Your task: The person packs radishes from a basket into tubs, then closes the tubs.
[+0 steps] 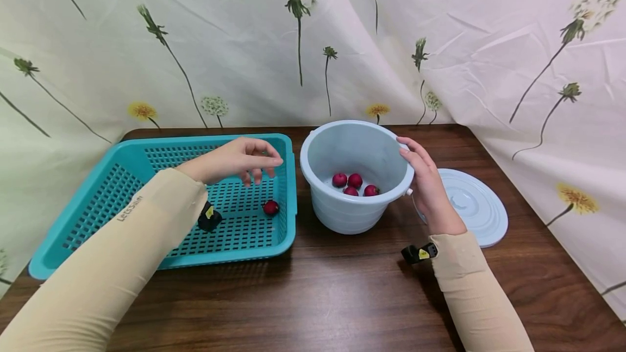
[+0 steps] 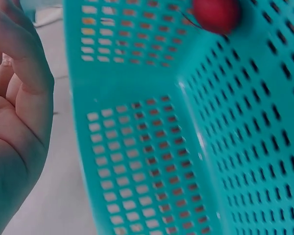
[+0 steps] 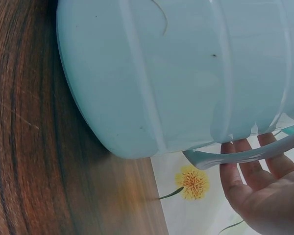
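In the head view my left hand [image 1: 244,161] hovers over the right part of a teal perforated basket [image 1: 289,200], its fingers loosely bent with nothing between them. One small round red radish [image 1: 270,207] lies on the basket floor below it; the left wrist view also shows this radish [image 2: 216,14]. To the right stands a pale blue bucket [image 1: 349,213], with several red radishes [image 1: 355,180] at its bottom. My right hand [image 1: 430,192] holds the bucket's right rim. In the right wrist view, its fingers [image 3: 252,169] reach behind the handle [image 3: 250,155] against the bucket wall.
A round pale blue lid [image 1: 474,205] lies on the brown wooden table [image 1: 337,292], right of the bucket. Behind the table hangs a white cloth [image 1: 244,42] with a dandelion print. The basket's right wall stands close beside the bucket.
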`<state>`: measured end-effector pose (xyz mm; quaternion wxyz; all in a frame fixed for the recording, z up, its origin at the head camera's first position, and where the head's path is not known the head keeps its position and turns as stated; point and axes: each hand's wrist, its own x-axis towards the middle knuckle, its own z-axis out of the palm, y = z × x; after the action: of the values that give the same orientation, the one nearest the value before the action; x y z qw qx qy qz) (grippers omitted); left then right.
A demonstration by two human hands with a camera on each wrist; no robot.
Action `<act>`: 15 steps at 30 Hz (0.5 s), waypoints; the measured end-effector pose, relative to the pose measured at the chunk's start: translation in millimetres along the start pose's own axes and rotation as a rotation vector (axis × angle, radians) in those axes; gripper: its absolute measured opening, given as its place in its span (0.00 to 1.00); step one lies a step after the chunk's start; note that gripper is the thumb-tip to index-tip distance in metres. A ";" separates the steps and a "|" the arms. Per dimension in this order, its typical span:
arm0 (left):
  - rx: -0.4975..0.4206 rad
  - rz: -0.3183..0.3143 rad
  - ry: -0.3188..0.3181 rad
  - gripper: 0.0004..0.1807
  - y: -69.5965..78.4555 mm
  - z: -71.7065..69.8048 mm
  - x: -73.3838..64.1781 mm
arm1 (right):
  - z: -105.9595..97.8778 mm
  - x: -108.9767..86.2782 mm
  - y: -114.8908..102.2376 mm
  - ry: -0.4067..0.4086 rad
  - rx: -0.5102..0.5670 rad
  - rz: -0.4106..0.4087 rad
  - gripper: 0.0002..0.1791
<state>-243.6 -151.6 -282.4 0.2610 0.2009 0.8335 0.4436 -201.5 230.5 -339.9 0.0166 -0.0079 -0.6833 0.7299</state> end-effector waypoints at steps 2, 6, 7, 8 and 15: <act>0.006 -0.022 -0.005 0.23 -5.7 -1.6 0.6 | -0.4 -0.2 0.3 0.004 0.007 0.002 0.17; 0.035 -0.077 -0.020 0.25 -18.7 -2.7 2.3 | -1.0 -0.5 0.4 0.007 0.010 -0.001 0.17; 0.042 -0.092 -0.028 0.25 -22.2 -2.5 2.7 | -1.3 -0.3 0.6 0.007 0.012 -0.001 0.17; 0.049 -0.109 -0.037 0.26 -25.8 -2.2 3.4 | -1.4 -0.2 0.8 0.007 0.011 -0.002 0.17; 0.063 -0.197 -0.119 0.32 -45.4 1.8 9.0 | -1.3 1.7 2.3 -0.005 0.009 -0.008 0.18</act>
<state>-254.2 -169.3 -323.9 0.3457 0.1523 0.8458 0.3767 -203.2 231.7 -342.3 0.0179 -0.0034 -0.6801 0.7329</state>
